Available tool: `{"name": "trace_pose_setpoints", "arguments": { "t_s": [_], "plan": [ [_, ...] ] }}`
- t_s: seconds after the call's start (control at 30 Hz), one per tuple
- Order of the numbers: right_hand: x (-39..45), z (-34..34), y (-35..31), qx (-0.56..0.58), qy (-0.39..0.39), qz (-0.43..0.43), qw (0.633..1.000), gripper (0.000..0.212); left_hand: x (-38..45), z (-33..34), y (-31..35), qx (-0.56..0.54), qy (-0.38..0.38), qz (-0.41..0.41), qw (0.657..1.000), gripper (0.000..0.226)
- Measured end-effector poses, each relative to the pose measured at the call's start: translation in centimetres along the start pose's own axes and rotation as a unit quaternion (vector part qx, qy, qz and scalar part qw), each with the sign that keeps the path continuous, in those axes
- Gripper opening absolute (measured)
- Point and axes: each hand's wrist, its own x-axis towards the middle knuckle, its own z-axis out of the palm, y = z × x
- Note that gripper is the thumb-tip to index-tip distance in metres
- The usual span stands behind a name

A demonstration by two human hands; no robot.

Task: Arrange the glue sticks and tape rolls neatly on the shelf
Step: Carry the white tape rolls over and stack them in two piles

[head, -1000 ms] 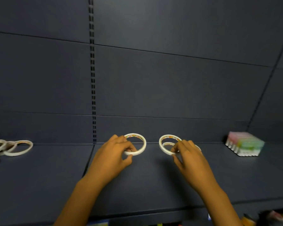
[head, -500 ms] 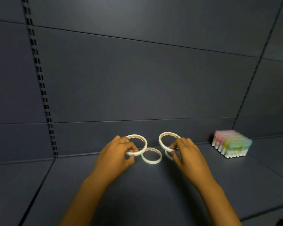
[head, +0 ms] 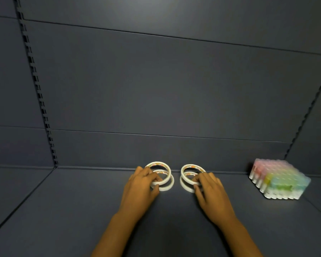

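White tape rolls (head: 160,175) with orange-printed cores, pastel rainbow glue sticks (head: 279,178), dark grey shelf (head: 63,210).

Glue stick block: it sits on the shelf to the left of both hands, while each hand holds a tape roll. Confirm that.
Not quite. The head view shows the glue stick block on the shelf to the right of both hands. The rest holds: the left hand and right hand each hold a tape roll.

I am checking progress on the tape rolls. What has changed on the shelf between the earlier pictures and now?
The left hand has brought its white tape roll over the flat roll that lay between the hands half a second ago. The right hand keeps pinching its tilted white roll above another roll. The pastel block of glue sticks stayed put.
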Motion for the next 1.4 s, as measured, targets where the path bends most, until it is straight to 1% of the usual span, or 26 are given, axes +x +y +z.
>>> {"name": "trace_pose_setpoints", "arguments": {
  "t_s": [0.13,0.27,0.43,0.53,0.83,1.0,1.1,1.23,1.33,1.4],
  "plan": [
    [0.1,0.6,0.7,0.038,0.014,-0.004,0.999,0.023,-0.1,1.3,-0.3,-0.001,0.013,-0.011,1.0,0.019],
    [0.4,0.6,1.0,0.062,0.044,-0.012,0.997,0.023,0.5,1.9,-0.2,-0.001,0.01,0.017,1.0,0.018],
    [0.1,1.0,1.3,0.076,0.039,0.003,0.996,0.019,0.3,2.4,0.2,-0.023,-0.001,0.013,1.0,0.021],
    [0.2,1.2,1.4,0.072,0.023,0.005,0.997,0.017,0.5,2.5,0.3,-0.033,-0.007,0.013,0.999,0.022],
    [0.1,1.6,1.4,0.039,-0.007,0.015,0.999,0.015,0.1,2.8,0.2,0.001,-0.017,0.0,1.0,0.021],
    [0.1,1.5,1.4,0.04,-0.029,0.019,0.999,0.01,0.0,3.0,0.1,0.02,-0.023,0.001,1.0,0.02],
    [0.1,1.5,1.4,0.042,-0.039,0.023,0.998,0.011,-0.1,3.2,-0.1,0.025,-0.019,0.002,1.0,0.019],
    [0.1,1.4,1.3,0.047,-0.035,0.024,0.998,0.014,-0.2,3.3,-0.2,0.012,-0.016,0.0,1.0,0.02],
    [0.3,0.9,0.7,0.072,-0.012,0.036,0.997,0.019,-0.5,2.5,0.1,-0.015,-0.001,-0.005,1.0,0.024],
    [0.8,0.5,-0.2,0.065,-0.006,0.021,0.998,0.021,-0.8,1.3,0.1,0.001,0.006,0.001,1.0,0.026]
  ]
}}
